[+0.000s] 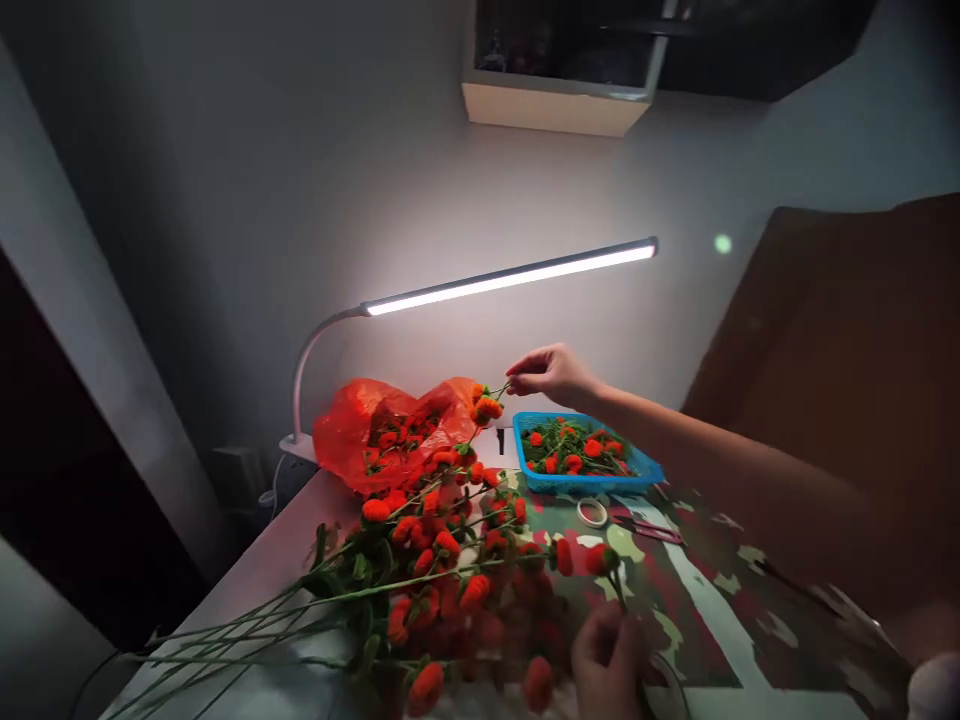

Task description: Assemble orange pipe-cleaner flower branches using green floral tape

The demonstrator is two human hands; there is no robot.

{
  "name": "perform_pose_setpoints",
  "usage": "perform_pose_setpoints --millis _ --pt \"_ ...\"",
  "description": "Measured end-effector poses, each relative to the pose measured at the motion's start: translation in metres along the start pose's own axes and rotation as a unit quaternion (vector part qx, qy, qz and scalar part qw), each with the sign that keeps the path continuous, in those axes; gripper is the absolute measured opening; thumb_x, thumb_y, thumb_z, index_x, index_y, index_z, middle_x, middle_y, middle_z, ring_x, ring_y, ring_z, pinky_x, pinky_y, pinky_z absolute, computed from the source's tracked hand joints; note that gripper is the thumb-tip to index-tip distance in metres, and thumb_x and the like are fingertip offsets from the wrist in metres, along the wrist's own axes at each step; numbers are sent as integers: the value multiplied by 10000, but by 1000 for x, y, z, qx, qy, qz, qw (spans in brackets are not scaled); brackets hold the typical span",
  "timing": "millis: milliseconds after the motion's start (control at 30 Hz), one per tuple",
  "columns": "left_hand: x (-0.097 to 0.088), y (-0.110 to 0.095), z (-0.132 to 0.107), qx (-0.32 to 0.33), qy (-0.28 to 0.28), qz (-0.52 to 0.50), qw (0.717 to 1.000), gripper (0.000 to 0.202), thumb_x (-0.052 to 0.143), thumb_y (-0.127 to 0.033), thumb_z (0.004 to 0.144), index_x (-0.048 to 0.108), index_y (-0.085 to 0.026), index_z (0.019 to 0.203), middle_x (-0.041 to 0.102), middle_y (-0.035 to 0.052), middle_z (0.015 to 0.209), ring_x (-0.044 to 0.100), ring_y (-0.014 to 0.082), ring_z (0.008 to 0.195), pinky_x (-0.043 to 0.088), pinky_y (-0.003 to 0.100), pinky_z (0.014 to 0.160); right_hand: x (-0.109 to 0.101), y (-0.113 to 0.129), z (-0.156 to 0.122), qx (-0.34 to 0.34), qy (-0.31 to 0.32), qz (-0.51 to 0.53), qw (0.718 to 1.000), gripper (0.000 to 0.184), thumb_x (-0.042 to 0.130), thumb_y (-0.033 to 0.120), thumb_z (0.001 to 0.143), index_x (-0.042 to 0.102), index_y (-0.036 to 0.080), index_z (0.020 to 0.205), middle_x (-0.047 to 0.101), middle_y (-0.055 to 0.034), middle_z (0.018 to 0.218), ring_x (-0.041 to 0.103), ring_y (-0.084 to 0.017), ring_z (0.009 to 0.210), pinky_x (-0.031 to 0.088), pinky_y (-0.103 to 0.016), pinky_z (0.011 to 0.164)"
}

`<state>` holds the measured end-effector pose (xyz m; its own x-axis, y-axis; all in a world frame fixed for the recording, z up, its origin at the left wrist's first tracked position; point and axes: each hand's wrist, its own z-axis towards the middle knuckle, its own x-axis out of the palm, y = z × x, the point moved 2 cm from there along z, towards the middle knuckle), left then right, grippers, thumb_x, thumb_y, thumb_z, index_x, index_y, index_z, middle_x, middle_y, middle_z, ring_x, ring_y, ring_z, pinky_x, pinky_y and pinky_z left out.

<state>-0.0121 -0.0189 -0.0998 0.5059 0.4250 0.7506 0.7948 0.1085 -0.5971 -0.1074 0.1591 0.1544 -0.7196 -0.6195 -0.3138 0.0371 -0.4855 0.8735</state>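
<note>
Nearest the camera, the left hand [609,665] is clamping its fingers on a flower stem [620,592]. The right hand [559,373] is pinching an orange sprig [490,408] between fingers, near the red bag [337,430]. Gripping only stems is probably sparing the soft heads [598,558] from crushing.

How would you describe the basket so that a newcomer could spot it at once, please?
Start at the long lit lamp. Below its right half sits the basket, holding orange-red flowers. Unlike the crumpled red bag to its left, it is bright blue.
</note>
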Motion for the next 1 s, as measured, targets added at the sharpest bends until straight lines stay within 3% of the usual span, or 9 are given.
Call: perform_pose_setpoints --millis 133,233,333,467,567,667,733,867,1000 --pt "13 -17 1 -2 27 -18 999 384 838 -398 462 571 -133 543 539 -34 486 474 70 459 391 196 488 -79 2 -82 71 -114 39 990 181 796 178 574 692 113 708 696 -54 611 685 -155 617 581 -233 613" --pt "16 -24 -8 -7 25 -12 1000 356 848 -348 451 590 -131 565 537 -45 492 476 59 452 384 175 468 -113 -26 -137 120 -187 19 975 163 793 191 592 689 126 699 694 -48 603 685 -151 628 580 -218 607" --pt "16 -26 -12 -6 10 -22 1000 363 857 -334 425 598 -132 580 529 -54 481 477 54 437 406 169 461 -119 -74 -183 150 -254 -7 956 142 767 226 631 671 143 696 693 -44 617 685 -162 630 586 -252 610" --pt "16 -24 -8 -8 2 -28 1000 383 871 -305 380 618 -132 609 559 -46 496 507 54 460 423 151 468 -99 -136 -225 167 -281 -21 945 164 717 294 677 666 146 727 687 -59 651 680 -188 657 585 -325 640" --pt "16 -24 -6 -2 23 -8 1000 353 861 -287 418 624 -132 629 558 -48 501 501 52 459 423 151 464 -92 -156 -246 168 -273 -51 946 267 750 234 605 685 144 848 697 -108 894 666 -226 822 550 -383 763" --pt "16 -24 -6 7 33 13 999 327 848 -267 454 619 -132 645 579 -41 536 520 57 489 432 154 485 -106 -148 -269 152 -270 -95 946 497 772 170 533 658 180 1016 574 -109 1208 557 -240 1085 435 -379 949" --pt "16 -24 -7 2 33 24 999 315 838 -264 476 618 -133 659 579 -44 545 522 57 495 429 155 484 -120 -131 -293 139 -253 -172 942 523 726 241 617 601 199 1124 517 -104 1262 562 -224 1050 431 -375 925" --pt "16 -23 -7 -14 35 30 999 306 832 -265 496 615 -137 669 578 -50 559 521 57 503 429 161 490 -128 -98 -352 254 -146 -280 914 397 622 422 739 591 177 1049 649 -47 855 598 -168 686 458 -286 631" --pt "17 -22 -7 -13 38 30 999 334 844 -281 471 628 -135 681 572 -50 553 506 54 500 430 161 496 -106 -91 -383 359 -98 -306 876 310 665 280 689 577 175 968 625 7 622 576 -158 586 377 -233 506"
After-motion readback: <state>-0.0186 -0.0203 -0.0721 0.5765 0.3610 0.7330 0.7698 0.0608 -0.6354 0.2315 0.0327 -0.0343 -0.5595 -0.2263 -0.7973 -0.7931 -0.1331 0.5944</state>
